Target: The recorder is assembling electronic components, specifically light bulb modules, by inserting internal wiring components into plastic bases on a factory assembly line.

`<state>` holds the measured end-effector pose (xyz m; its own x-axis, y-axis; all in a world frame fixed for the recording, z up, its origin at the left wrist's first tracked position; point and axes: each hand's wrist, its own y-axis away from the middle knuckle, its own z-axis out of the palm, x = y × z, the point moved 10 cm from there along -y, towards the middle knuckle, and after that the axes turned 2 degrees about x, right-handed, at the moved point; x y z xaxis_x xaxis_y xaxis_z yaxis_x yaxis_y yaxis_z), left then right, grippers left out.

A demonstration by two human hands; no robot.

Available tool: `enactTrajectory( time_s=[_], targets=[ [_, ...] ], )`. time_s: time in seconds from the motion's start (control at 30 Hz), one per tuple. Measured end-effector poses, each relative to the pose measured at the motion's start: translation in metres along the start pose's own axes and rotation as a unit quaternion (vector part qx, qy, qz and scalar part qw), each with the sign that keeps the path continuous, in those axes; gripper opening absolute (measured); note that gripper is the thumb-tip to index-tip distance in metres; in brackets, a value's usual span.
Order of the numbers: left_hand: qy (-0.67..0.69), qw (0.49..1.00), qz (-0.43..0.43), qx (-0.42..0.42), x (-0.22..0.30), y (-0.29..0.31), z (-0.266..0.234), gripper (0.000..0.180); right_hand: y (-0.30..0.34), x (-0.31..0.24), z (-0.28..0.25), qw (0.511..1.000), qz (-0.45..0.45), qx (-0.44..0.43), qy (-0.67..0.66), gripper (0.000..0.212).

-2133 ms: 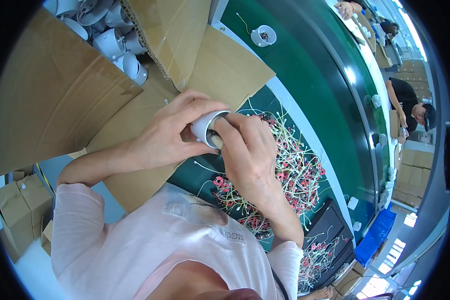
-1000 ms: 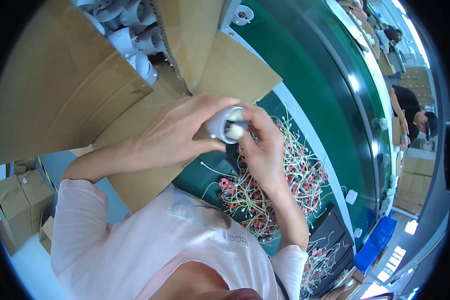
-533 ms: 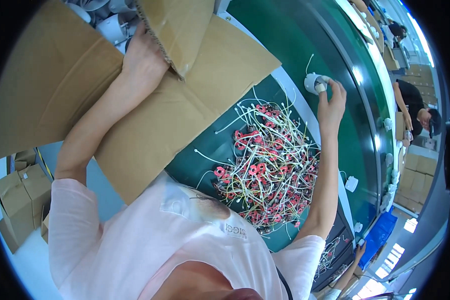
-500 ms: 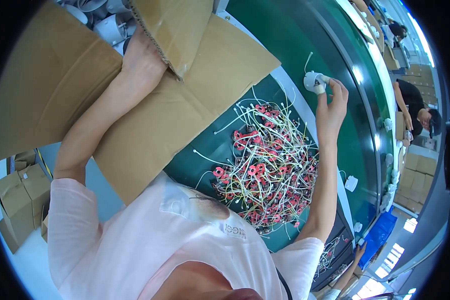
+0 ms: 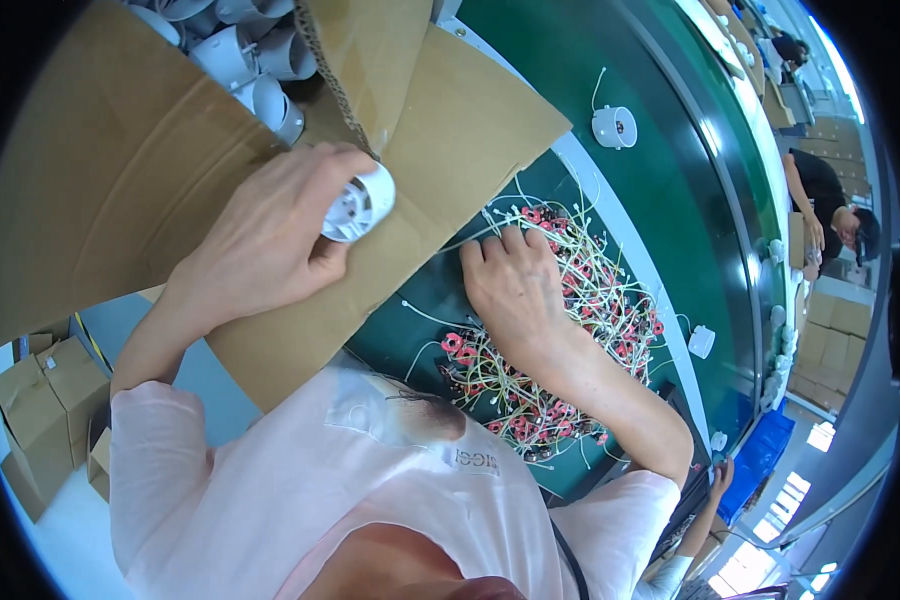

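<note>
My left hand (image 5: 265, 230) is closed round a white round plastic housing (image 5: 365, 203), its ribbed inside turned to the right. The housing is above the flap of a cardboard box (image 5: 120, 180), which holds several more white housings (image 5: 225, 58). My right hand (image 5: 515, 290) reaches into a heap of small red-and-black parts with white and yellow wires (image 5: 610, 320). Its fingers curl down among the wires, with the tips hidden; what they grip I cannot make out. Beyond it, a white housing with a wire sticking up (image 5: 614, 128) stands on the green conveyor belt (image 5: 560, 60).
A box flap (image 5: 470, 110) spreads over the worktable's left part. Another white housing (image 5: 701, 341) is farther right on the belt. White pieces line the belt's far rail (image 5: 750, 270). Co-workers (image 5: 825, 200) are across the line and at lower right. Cartons (image 5: 45, 400) stand at lower left.
My left hand has come out of the box with a white housing. My right hand has let go of the wired housing on the belt and moved back left to the heap.
</note>
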<state>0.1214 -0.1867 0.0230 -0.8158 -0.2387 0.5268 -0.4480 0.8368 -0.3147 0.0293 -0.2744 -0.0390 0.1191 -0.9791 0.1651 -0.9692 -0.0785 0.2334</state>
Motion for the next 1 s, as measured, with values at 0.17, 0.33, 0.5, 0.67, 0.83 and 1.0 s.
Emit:
enactTrajectory(
  time_s=[0.17,0.33,0.5,0.67,0.83,1.0],
  targets=[
    [0.059,0.997,-0.001,-0.048,-0.002,0.0,-0.003,0.044,0.024,0.024,-0.061,0.971,0.006,0.108,-0.213,0.027],
    [0.027,0.994,-0.047,-0.097,-0.009,0.009,0.001,0.054,0.06,0.071,-0.075,0.865,0.168,0.11,-0.459,0.028],
    [0.451,0.89,-0.067,-0.008,-0.013,0.008,0.017,0.06,0.088,0.103,-0.058,0.663,0.222,0.211,-0.683,0.027],
    [0.662,0.726,-0.163,-0.092,0.002,-0.001,0.047,0.058,0.09,0.109,-0.047,0.58,0.182,0.275,-0.745,0.031],
    [0.583,0.791,-0.107,-0.149,0.014,0.001,0.047,0.056,0.078,0.097,-0.034,0.502,0.17,0.213,-0.821,0.037],
    [0.144,0.967,0.206,-0.029,0.066,-0.002,-0.002,0.055,0.053,0.081,0.002,0.45,0.211,0.098,-0.862,0.04]
  ],
)
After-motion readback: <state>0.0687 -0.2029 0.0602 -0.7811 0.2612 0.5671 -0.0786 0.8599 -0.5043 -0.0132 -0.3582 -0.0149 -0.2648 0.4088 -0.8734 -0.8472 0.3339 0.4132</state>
